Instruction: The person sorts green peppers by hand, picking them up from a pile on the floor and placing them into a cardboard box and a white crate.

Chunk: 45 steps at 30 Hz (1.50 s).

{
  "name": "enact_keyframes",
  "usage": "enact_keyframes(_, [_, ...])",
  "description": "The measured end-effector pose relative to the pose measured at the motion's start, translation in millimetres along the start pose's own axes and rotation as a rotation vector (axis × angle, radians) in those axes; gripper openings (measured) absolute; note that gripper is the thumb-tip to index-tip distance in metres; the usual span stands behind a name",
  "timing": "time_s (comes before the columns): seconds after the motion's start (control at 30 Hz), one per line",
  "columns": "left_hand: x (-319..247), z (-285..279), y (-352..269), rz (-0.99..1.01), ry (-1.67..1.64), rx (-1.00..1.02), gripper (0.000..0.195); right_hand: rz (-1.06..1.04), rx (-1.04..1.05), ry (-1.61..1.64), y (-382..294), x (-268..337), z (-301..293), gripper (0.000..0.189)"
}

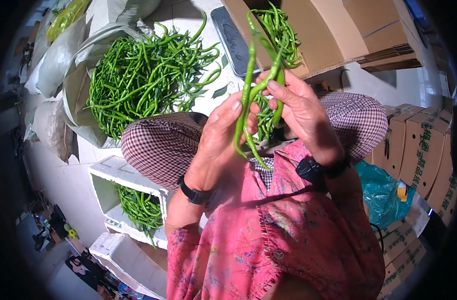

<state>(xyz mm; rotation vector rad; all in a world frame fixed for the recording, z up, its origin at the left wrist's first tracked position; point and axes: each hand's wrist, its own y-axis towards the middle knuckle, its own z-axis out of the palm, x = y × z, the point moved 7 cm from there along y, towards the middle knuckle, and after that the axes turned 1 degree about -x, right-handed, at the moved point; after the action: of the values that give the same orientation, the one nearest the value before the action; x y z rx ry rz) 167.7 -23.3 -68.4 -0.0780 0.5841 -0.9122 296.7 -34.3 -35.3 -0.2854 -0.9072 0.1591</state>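
Several long green chili peppers (247, 98) are held up between my two hands, above my lap. My left hand (225, 129) pinches them from the left with thumb and fingers. From the other side, my right hand (301, 107) grips more of the same peppers, its thumb laid over one. Below the hands, more green chilies (264, 119) lie between my legs, partly hidden. To the left, a large heap of chilies (138, 82) with some leaves spills from the mouth of a white woven sack (78, 84) onto the floor.
An open cardboard box (322, 30) with chilies (279, 33) inside stands ahead, beside a dark flat tray-like scale (232, 41). At left are a white foam box (101, 197) with chilies and another foam box (119, 258). Stacked cartons (419, 146) and a teal plastic bag (382, 195) sit at right.
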Motion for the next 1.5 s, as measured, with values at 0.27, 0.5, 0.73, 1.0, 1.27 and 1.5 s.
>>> enact_keyframes(0.27, [-14.6, 10.9, -4.8, 0.300, 0.298, -0.350, 0.044, -0.021, -0.002, 0.081, -1.0, -14.2, 18.1, 0.035])
enact_keyframes(0.5, [-41.4, 72.1, -44.0, 0.638, 1.297, -0.274, 0.051, -0.177, -0.051, -0.130, 0.2, 13.5, 32.8, 0.025])
enact_keyframes(0.73, [-142.3, 32.6, -116.5, 0.603, 0.707, -0.429, 0.031, -0.457, -0.150, -0.261, 5.6, 168.3, 5.1, 0.035])
enact_keyframes(1.0, [-193.2, -188.7, -179.7, 0.509, 0.682, -0.967, 0.026, -0.225, -0.384, -1.094, 62.1, 134.4, -75.7, 0.067])
enact_keyframes(1.27, [-154.0, -334.9, -155.9, 0.226, 1.557, -1.150, 0.031, 0.473, -0.062, -0.791, 4.7, -21.5, 36.1, 0.026])
enact_keyframes(1.5, [-194.8, -352.3, -129.1, 0.360, 2.064, -1.127, 0.041, 0.299, 0.280, -0.964, 36.8, -111.5, 23.4, 0.034])
